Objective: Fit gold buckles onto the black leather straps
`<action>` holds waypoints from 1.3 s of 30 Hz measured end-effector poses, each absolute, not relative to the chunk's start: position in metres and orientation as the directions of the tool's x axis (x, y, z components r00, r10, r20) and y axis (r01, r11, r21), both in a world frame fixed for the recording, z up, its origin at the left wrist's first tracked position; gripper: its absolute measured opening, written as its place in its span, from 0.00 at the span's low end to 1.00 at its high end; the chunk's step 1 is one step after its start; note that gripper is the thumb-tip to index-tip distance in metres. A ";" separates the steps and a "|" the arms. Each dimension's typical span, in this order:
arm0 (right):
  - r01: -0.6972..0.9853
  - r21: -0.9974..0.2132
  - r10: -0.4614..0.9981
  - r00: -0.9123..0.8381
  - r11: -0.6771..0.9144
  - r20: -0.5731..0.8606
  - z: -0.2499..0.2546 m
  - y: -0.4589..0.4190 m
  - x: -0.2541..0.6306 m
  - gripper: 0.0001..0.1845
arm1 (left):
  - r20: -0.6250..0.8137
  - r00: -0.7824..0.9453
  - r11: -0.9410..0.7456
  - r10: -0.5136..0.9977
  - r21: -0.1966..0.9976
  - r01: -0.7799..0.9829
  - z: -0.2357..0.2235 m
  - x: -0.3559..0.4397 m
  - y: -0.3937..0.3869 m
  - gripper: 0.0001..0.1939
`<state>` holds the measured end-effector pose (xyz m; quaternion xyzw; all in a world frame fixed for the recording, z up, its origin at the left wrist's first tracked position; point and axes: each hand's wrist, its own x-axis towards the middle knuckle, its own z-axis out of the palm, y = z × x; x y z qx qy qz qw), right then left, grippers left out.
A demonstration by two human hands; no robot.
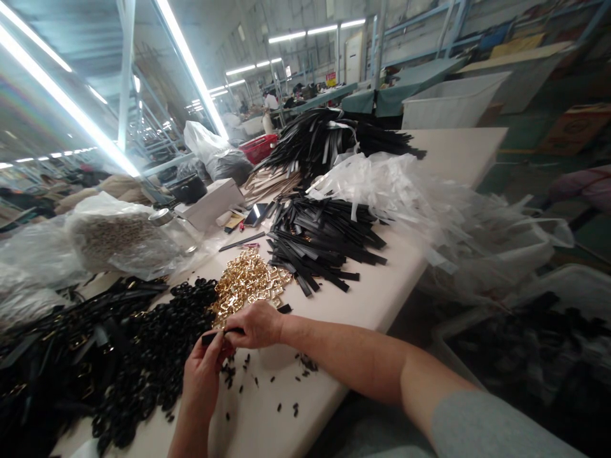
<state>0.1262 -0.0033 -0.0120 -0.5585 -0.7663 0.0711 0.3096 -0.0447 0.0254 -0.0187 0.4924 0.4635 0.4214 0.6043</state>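
Both of my hands meet over the near part of the table, closed on one black strap [209, 338]. My left hand [206, 359] pinches it near one end, its fingertips pressed together. Across from it my right hand [258, 324] grips the same strap, and a short dark end [285, 309] shows beyond the hand. Just past my hands lies a heap of gold metal buckles [248, 280]. To the left spreads a pile of small black loops [167, 343]. Whether a buckle sits between my fingers is hidden.
Loose black straps [324, 235] lie beyond the buckles, beside crumpled clear plastic [382, 181]. A phone [255, 215], a glass jar [174, 229] and a white box [212, 203] stand at the back left. Finished-looking buckled straps [71, 343] cover the left side. Small black bits [294, 409] dot the table.
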 end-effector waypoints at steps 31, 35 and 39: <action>0.800 -0.475 0.897 -0.169 0.367 0.408 -0.015 -0.002 0.125 0.12 | -0.146 0.227 0.161 0.963 0.986 -0.046 -0.020 -0.046 0.024 0.21; 0.801 -0.471 0.899 -0.181 0.370 0.399 -0.014 -0.001 0.126 0.12 | -0.147 0.230 0.162 0.962 0.986 -0.045 -0.020 -0.047 0.024 0.21; 0.801 -0.469 0.896 -0.179 0.372 0.406 -0.013 -0.002 0.126 0.12 | -0.148 0.232 0.164 0.961 0.985 -0.054 -0.020 -0.046 0.024 0.20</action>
